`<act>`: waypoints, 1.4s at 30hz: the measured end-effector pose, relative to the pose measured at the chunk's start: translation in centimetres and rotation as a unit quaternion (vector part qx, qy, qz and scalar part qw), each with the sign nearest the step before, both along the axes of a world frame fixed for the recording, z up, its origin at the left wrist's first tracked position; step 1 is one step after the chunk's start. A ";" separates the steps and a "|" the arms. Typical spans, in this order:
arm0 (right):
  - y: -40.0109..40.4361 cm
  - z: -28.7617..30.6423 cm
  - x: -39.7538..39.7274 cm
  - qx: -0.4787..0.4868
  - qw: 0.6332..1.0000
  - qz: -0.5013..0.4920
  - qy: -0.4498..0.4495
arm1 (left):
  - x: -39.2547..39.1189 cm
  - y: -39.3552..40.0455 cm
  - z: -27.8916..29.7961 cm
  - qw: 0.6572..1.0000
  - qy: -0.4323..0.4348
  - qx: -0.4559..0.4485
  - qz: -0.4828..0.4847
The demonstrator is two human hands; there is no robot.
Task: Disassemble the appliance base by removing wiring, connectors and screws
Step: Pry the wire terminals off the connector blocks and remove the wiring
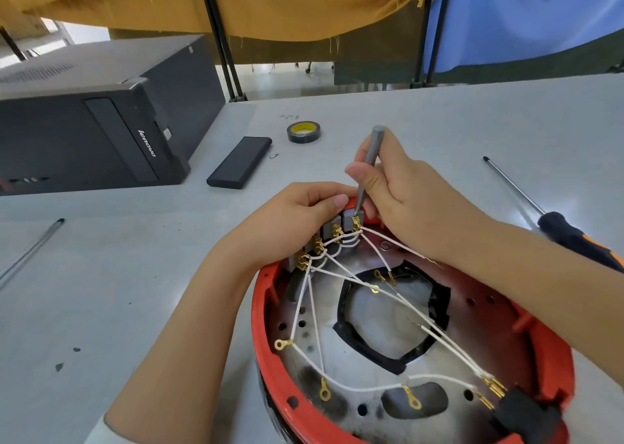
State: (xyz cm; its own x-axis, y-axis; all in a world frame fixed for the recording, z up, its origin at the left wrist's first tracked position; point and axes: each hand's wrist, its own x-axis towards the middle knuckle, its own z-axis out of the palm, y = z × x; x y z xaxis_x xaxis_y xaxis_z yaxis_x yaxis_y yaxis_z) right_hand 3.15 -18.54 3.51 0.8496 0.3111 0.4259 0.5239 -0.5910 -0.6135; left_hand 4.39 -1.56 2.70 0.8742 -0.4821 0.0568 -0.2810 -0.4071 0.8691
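A: Red plastic nearest us: the appliance base (261,312) lies open side up on the counter (135,274), with a bare metal plate inside it. Thin white wires (351,388) loop across that plate, and gold ring terminals (283,344) hang loose at several ends.

B: How would those wires handle?

A: Light and limp, I'd judge, so they will follow any tug. The crimped gold ends look easy to bend, so I'd take hold at the metal connector, not the insulation.

B: And the hands?

A: Further in, at the far rim, the left hand (287,220) curls over the row of grey switch blocks (329,229), its fingers gripping them and the wires there. The right hand (398,187) pinches a slim grey tool (371,153) like a pen, with its tip down at the gold spade connector (355,223) on the end block.

B: So it's prying that connector off?

A: Probably. The blocks seem stiff, which is a good brace, but the tool could slip on the small tab.

B: And beyond?

A: An orange-and-black screwdriver (570,234) lies to the right. Then come a flat black case (241,161), a tape roll (303,132) and a black computer tower (94,119).
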 end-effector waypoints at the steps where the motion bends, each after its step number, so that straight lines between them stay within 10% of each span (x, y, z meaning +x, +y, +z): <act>1: 0.1 0.2 0.4 -0.009 1.000 -0.005 0.013 | 0.0 0.0 0.0 1.000 0.002 0.001 -0.001; 17: 0.5 -0.4 1.2 0.081 0.996 0.015 -0.023 | 0.2 0.0 -0.2 1.000 0.025 -0.003 0.016; 42: 1.6 -0.1 2.9 -0.052 0.997 -0.057 0.027 | 0.2 0.0 -0.2 0.999 0.019 0.024 0.022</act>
